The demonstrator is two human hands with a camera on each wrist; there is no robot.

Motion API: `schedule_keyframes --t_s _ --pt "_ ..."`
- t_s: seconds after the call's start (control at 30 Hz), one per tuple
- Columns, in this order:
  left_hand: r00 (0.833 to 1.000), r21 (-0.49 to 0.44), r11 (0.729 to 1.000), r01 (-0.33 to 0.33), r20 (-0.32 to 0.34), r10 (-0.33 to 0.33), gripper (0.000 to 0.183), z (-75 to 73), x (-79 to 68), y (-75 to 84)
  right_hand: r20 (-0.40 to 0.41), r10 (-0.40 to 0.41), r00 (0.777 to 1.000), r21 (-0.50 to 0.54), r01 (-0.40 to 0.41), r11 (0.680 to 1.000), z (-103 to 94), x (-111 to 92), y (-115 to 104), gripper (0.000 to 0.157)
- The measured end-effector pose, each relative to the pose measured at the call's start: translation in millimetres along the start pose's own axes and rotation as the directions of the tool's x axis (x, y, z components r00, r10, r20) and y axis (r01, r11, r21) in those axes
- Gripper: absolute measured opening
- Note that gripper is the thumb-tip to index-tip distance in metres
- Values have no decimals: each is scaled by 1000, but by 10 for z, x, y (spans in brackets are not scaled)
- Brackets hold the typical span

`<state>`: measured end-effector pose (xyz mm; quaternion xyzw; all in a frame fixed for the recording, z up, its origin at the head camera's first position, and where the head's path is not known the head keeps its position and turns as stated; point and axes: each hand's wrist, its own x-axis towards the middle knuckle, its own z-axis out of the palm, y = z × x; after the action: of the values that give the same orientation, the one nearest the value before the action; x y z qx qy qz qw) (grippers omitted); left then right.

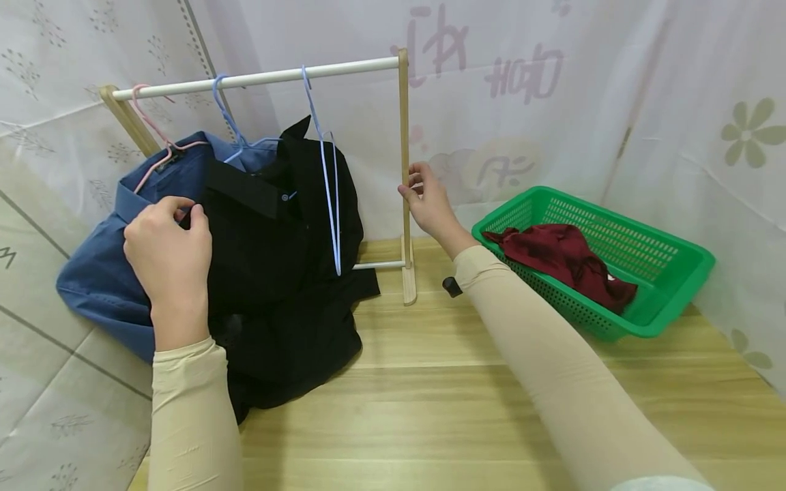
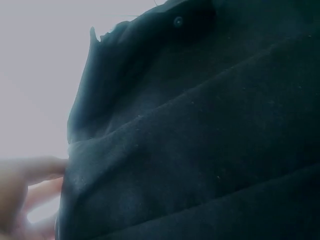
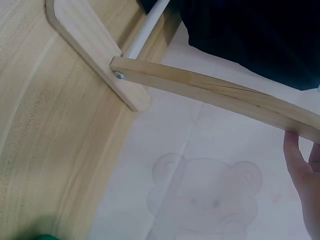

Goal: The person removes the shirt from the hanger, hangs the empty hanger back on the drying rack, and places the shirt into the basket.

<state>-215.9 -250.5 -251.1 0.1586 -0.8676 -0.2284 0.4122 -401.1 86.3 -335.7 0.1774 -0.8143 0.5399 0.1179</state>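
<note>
In the head view my left hand (image 1: 168,249) pinches the edge of a black shirt (image 1: 258,259) between thumb and fingers. The shirt has a stiff collar and a small button, and spreads down onto the table. In the left wrist view dark cloth (image 2: 190,130) fills most of the frame, with blurred fingers (image 2: 45,170) at its edge. A light-blue hanger (image 1: 331,204) hangs edge-on at the shirt's right side. My right hand (image 1: 430,201) holds the wooden right post (image 1: 404,129) of the clothes rack with its thumb and fingertips.
Blue garments (image 1: 104,273) hang at the left on a pink hanger (image 1: 153,129) and a blue hanger (image 1: 230,123). A green basket (image 1: 663,266) with a dark red garment (image 1: 565,259) stands at the right. A small black object (image 1: 452,286) lies near the rack's foot (image 1: 409,286).
</note>
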Motion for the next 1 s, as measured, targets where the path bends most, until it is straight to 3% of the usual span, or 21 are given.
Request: schedule_keyframes --t_s 0.23,0.5,1.0 --pt "998 16 1000 16 65 -17 41 -16 33 -15 7 4 1000 23 -5 1000 -8 -12 12 39" --pt "1000 -26 999 19 -24 -20 40 -94 82 -41 23 -2 1000 10 2 1000 -17 -2 35 42" --pt "994 -43 999 7 -110 -12 37 -220 128 -28 27 -5 1000 -34 6 999 -11 59 83 45"
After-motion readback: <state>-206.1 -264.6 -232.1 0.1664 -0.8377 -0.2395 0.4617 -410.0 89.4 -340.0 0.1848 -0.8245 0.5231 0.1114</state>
